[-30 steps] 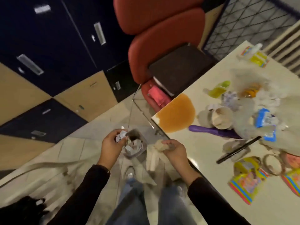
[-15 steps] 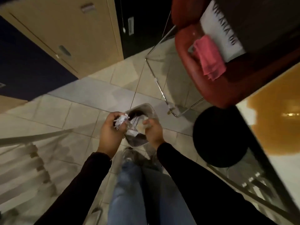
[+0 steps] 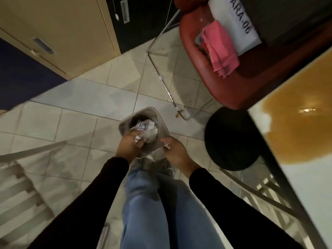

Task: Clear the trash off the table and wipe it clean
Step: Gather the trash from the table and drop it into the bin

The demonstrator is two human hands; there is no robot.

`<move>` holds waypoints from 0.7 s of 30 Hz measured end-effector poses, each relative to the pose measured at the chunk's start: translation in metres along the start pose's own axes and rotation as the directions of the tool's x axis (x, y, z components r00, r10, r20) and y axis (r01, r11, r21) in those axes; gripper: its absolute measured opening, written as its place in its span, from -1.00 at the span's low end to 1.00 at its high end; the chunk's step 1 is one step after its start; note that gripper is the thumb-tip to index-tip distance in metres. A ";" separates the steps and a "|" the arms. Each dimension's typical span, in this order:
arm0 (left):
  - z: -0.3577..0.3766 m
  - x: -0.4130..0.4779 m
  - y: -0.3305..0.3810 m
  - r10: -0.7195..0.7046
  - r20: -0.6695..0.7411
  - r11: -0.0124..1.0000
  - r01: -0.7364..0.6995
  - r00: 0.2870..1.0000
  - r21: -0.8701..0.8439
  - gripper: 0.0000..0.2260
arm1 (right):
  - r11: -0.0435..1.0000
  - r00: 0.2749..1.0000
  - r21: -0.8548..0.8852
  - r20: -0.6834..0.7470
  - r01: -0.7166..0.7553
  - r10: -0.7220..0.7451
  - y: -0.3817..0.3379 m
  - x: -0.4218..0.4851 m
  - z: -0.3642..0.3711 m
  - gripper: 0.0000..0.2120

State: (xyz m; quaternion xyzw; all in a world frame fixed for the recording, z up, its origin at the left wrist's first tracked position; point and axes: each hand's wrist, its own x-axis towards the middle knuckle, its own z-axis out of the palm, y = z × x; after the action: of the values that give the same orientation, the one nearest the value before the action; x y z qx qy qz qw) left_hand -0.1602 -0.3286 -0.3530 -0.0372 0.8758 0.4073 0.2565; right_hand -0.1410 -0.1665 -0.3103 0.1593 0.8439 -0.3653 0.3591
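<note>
The person is standing over a small bin [image 3: 162, 127] with rounded corners and cloudy, see-through plastic walls, sitting on the pale tiled floor [image 3: 75, 121] just ahead of their shoes. Crumpled white wads [image 3: 147, 129], creased and printed in places, are lying inside it.

The left hand [image 3: 128, 146] is hanging over the bin's near rim, its fingers curling tightly around a scrap [image 3: 138, 139] of white paper. The right hand [image 3: 175, 150] is hovering just beside the bin's near corner, its fingers tucking under. A white fleck is showing by the thumb, but I cannot tell whether the hand is gripping it. Both arms are wearing black sleeves.

To the right, the table [image 3: 316, 186] is showing a smooth, glossy pale top. A wide brown spill [image 3: 294, 133] is spreading across it and catching the light. Beyond the table, a soft pink cloth [image 3: 221, 49] is lying rumpled on a red moulded chair [image 3: 231, 90] with thin chrome legs. A flat black disc [image 3: 231, 139] is lying on the floor between the bin and the table.
</note>
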 end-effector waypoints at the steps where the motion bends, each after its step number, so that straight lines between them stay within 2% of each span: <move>1: -0.017 -0.019 0.024 -0.003 -0.024 0.998 0.002 1.000 -0.061 -0.80 | 0.999 1.000 0.041 0.004 -0.001 0.001 -0.013 -0.020 -0.010 -0.70; 3: -0.054 -0.059 0.069 -0.054 -0.014 0.982 0.050 0.998 -0.182 -0.82 | 0.995 0.999 0.090 -0.018 0.040 -0.038 -0.042 -0.065 -0.033 -0.72; 5: -0.086 -0.093 0.108 -0.052 -0.047 0.976 0.041 0.998 -0.213 -0.85 | 0.985 0.993 0.134 -0.050 0.112 -0.106 -0.073 -0.114 -0.062 -0.75; 9: -0.144 -0.149 0.205 0.094 -0.079 0.951 -0.113 0.992 -0.287 -0.91 | 0.926 0.967 0.314 -0.204 0.210 -0.150 -0.115 -0.208 -0.126 -0.79; 13: -0.163 -0.179 0.277 0.208 0.030 0.939 -0.191 0.978 -0.287 -0.86 | 0.896 0.910 0.361 -0.402 0.259 -0.101 -0.114 -0.286 -0.188 -0.78; 17: -0.148 -0.193 0.361 0.370 0.139 0.899 -0.316 0.919 -0.302 -0.84 | 0.880 0.761 0.381 -0.648 0.284 0.035 -0.080 -0.352 -0.243 -0.79; 21: -0.101 -0.207 0.435 0.494 0.270 0.862 -0.426 0.826 -0.275 -0.84 | 0.854 0.615 0.439 -0.765 0.280 0.192 -0.022 -0.409 -0.277 -0.80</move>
State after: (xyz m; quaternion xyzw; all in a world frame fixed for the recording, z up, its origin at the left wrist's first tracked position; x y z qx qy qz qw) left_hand -0.1430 -0.1433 0.1021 0.2191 0.7566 0.5443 0.2886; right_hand -0.0057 0.0183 0.1274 0.3717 0.7865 -0.4798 -0.1141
